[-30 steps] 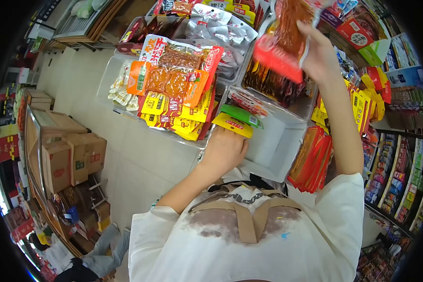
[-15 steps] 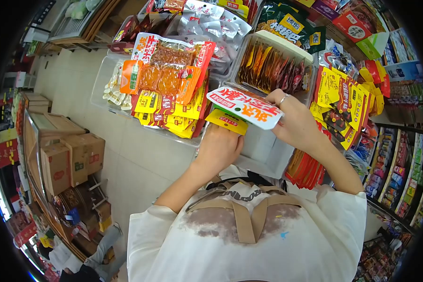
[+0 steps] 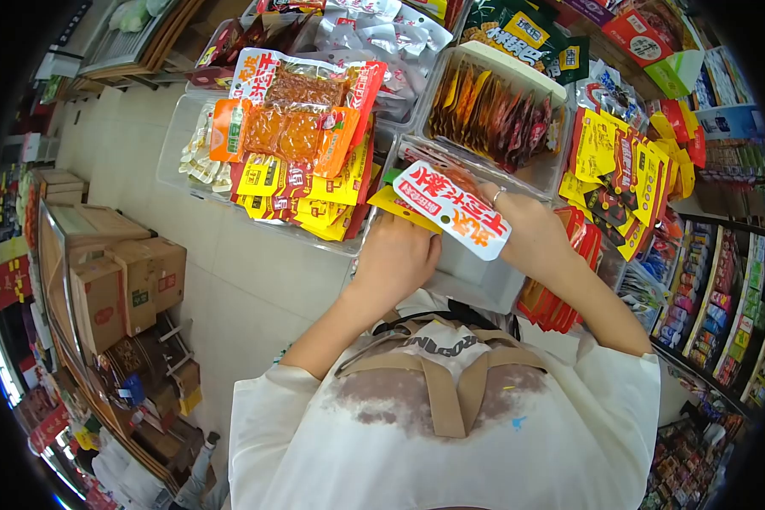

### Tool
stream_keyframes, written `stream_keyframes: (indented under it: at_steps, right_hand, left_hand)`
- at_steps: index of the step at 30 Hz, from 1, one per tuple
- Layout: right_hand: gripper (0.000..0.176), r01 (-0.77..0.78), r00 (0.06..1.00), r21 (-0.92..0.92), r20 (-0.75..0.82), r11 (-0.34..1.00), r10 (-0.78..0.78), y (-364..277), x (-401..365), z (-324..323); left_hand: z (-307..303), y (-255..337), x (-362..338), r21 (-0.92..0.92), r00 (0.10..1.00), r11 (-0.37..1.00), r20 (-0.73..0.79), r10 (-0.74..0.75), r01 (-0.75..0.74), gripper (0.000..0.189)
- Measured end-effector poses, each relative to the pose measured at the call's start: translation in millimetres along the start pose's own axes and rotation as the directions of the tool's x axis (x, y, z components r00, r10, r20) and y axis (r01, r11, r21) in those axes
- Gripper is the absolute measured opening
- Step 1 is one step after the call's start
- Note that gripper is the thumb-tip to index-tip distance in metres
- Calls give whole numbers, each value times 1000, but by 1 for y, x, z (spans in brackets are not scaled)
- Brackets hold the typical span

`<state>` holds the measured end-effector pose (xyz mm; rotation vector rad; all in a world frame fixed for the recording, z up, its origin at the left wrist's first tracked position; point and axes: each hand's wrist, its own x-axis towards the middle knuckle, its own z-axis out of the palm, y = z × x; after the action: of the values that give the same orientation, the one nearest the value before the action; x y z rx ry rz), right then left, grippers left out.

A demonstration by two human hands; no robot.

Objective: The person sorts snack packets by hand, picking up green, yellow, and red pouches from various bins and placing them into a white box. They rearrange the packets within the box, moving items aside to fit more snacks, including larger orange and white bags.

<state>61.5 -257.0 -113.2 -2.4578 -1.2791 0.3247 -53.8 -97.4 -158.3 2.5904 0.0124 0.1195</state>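
**A:** Nearest first. Hands?

**B:** Left hand [image 3: 397, 255] is at the near-left corner of the clear bin [image 3: 484, 274]. Its grip is curled shut on a yellow packet [image 3: 399, 208] at the bin's rim. Right hand [image 3: 531, 234] is over the bin's near-right side, ring on one finger, its grip pinching the red-and-white packet [image 3: 452, 208] by its right end.

**A:** Where does that packet sit?

**B:** Tilted across the bin's mouth, between the two hands. It overlaps the yellow packet and is not down inside the bin.

**A:** Further out?

**B:** Red packets [image 3: 561, 289] stand on edge just right of the bin. A heap of yellow and orange packets [image 3: 302, 161] lies left of it. Behind it is a second tub [image 3: 493, 115] of dark red and orange sachets. Cardboard boxes [image 3: 123, 285] sit on the floor, well to the left.
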Motion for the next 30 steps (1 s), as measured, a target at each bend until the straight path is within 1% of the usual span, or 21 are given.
stream_keyframes:
  at_steps: [1,2,3,5,6,7,8,9,11,14,16,18,20,21,23,24,26,27,28,29,30]
  right_hand:
    - [39,-31,999,68,40,997,29,3,0,2]
    - [39,-64,995,134,79,989,54,5,0,3]
    - [39,-69,995,133,77,989,59,5,2,4]
    - [40,-136,975,140,196,981,107,1,6,6]
    - [40,-138,975,139,194,981,110,1,6,10]
    - [40,-87,979,123,194,989,62,1,6,17]
    - [40,-35,981,108,196,994,13,1,7,22]
    - [40,-36,980,109,196,993,14,2,10,23]
    - [39,-46,958,88,286,995,19,4,17,26]
    - [36,-32,963,47,268,998,18,2,21,37]
    - [35,-74,953,69,298,995,51,1,22,34]
    - [33,-111,942,89,327,990,77,-1,22,26]
    - [27,-155,917,-5,372,988,146,-4,20,15]
    - [27,-148,916,-4,376,989,139,-3,21,10]
    - [23,-118,855,-181,482,976,192,-1,25,4]
    - [23,-118,854,-179,483,977,192,0,25,9]
    - [21,-124,911,-90,384,988,149,3,25,27]
    - [21,-129,910,-90,384,988,154,7,27,31]
    - [20,-90,935,-26,342,996,93,11,29,35]
    - [18,-47,955,36,295,998,34,13,30,38]
    - [18,-52,955,36,295,998,39,12,31,39]
  left_hand:
    - [-1,0,0,-1,999,999,32,-33,33,25]
    - [-1,0,-1,-3,999,1000,35,-26,27,25]
    - [-1,1,-1,-25,998,999,43,-35,36,26]
    - [-2,2,-4,-47,998,998,52,-41,44,26]
    - [-3,4,-5,-63,993,994,82,-80,85,26]
    - [-4,5,-7,-78,987,989,112,-119,128,26]
    - [-4,5,-7,-78,987,989,113,-118,127,26]
    - [-4,5,-8,-70,989,991,105,-106,114,24]
    - [-2,5,-11,-64,990,993,105,-92,99,23]
    - [1,3,-13,-74,994,994,83,-75,82,20]
    - [1,2,-16,-56,1000,998,14,-23,24,18]
    - [0,1,-15,-62,1000,998,17,-16,17,18]
    - [-2,2,-15,-68,1000,997,15,-22,23,18]
    - [-4,4,-14,-58,1000,998,2,-18,18,15]
    - [-4,4,-14,-46,1000,999,-7,-14,14,13]
    - [-3,4,-14,-41,1000,999,-30,1,-2,13]
    - [-2,4,-15,-37,999,999,-50,21,-23,13]
    - [-2,4,-17,-37,1000,999,8,-6,6,17]
    - [-3,4,-18,-34,997,999,66,-32,34,21]
    - [-2,4,-19,-36,997,999,69,-28,30,21]
    - [-2,3,-20,-45,996,998,79,-32,35,22]
